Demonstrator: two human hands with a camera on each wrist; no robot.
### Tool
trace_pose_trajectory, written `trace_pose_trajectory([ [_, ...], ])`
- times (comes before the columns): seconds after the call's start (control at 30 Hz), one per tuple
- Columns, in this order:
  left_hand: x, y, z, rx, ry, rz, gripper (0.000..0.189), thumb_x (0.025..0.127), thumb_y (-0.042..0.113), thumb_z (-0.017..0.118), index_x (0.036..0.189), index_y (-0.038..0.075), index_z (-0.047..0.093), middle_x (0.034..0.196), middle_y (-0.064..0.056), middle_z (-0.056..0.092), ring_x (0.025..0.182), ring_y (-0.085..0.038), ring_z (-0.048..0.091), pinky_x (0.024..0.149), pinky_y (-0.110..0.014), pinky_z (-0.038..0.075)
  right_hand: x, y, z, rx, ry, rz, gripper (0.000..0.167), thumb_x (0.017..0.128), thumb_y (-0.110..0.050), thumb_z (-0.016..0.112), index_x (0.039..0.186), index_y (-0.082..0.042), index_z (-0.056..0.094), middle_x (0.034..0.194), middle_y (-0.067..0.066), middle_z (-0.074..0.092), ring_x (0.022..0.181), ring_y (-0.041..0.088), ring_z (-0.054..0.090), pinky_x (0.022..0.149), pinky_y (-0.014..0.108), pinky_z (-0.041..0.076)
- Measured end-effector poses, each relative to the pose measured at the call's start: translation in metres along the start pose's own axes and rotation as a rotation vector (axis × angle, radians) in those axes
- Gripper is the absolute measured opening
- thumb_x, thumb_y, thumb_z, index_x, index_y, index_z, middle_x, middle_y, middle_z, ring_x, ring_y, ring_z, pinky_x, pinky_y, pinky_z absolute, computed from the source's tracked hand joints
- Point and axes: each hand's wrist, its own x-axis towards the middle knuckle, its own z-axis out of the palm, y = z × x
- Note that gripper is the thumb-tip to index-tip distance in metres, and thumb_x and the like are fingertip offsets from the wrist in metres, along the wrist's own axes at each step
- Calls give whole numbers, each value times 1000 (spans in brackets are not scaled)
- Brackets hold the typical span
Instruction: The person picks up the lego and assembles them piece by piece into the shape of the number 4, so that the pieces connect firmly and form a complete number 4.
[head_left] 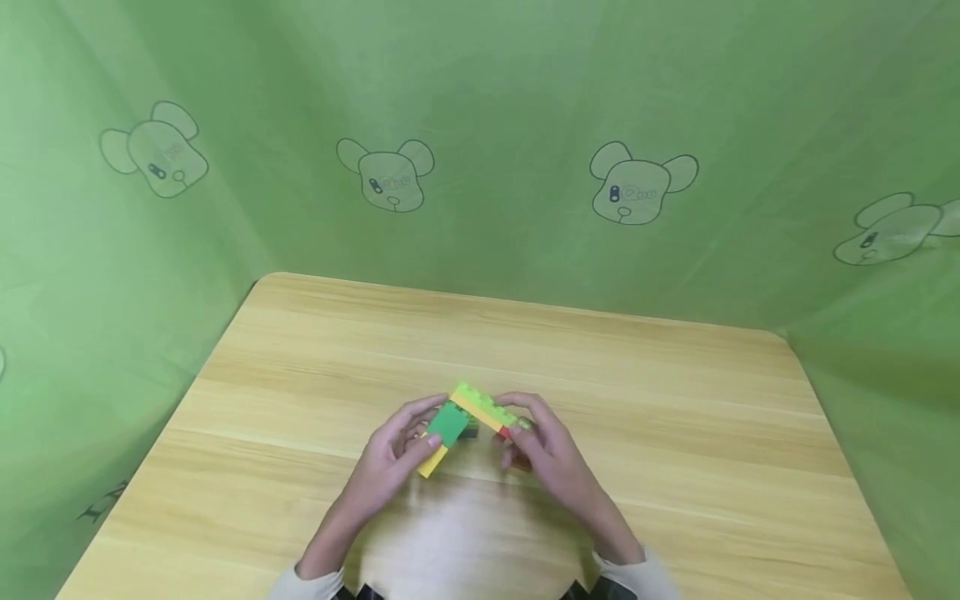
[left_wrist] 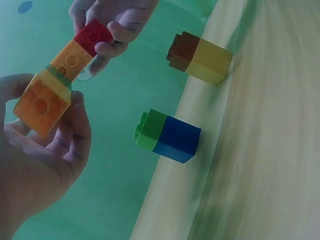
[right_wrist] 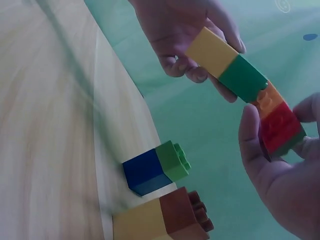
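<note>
My left hand (head_left: 382,462) grips a stack of a yellow brick (right_wrist: 212,52) and a dark green brick (head_left: 447,422). With thumb and fingers my right hand (head_left: 555,454) pinches the red brick (right_wrist: 280,127) end of a second piece, which also has an orange brick (left_wrist: 72,59) and a light green studded layer (head_left: 478,402). The dark green brick's studded end meets the orange part at an angle; whether they are locked together I cannot tell. Both pieces are held above the table, tilted.
Behind the hands, a blue brick (left_wrist: 177,140) topped by a light green brick (left_wrist: 151,130) stands on the wooden table (head_left: 300,350). Beside it stands a yellow brick (left_wrist: 210,61) with a brown brick (left_wrist: 183,51) on top. Green cloth (head_left: 510,75) hangs around the table.
</note>
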Motion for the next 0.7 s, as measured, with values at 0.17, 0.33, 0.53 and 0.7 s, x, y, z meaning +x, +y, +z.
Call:
trace_pose_trajectory([
  [0.17,1,-1,4,40,24,-24,49,103,10,61,150,2,47,142,-21,58,122,-33,61,97,-35,58,0,3,0,-45,-48,-68,42,103,6,47,145,1,41,121,24,57,78,18,64,62,25,59],
  [0.33,2,-1,7,70,18,-27,51,102,10,62,151,4,46,138,-19,62,123,-33,61,104,-41,53,1,4,-2,-126,-37,-93,58,100,6,54,155,-8,40,133,21,53,86,20,65,60,27,60],
  [0.53,6,-2,9,54,-68,18,54,105,5,55,155,1,37,132,-26,57,111,-42,65,84,-41,63,2,3,-4,-271,-53,-171,48,103,-2,57,151,-10,53,125,13,59,84,19,64,65,32,62],
  [0.7,10,-3,14,91,-110,9,55,109,11,51,159,5,30,124,-22,59,89,-31,67,70,-38,62,2,2,-5,-336,-77,-218,46,103,-4,59,148,-10,56,129,10,61,94,15,60,74,29,59],
])
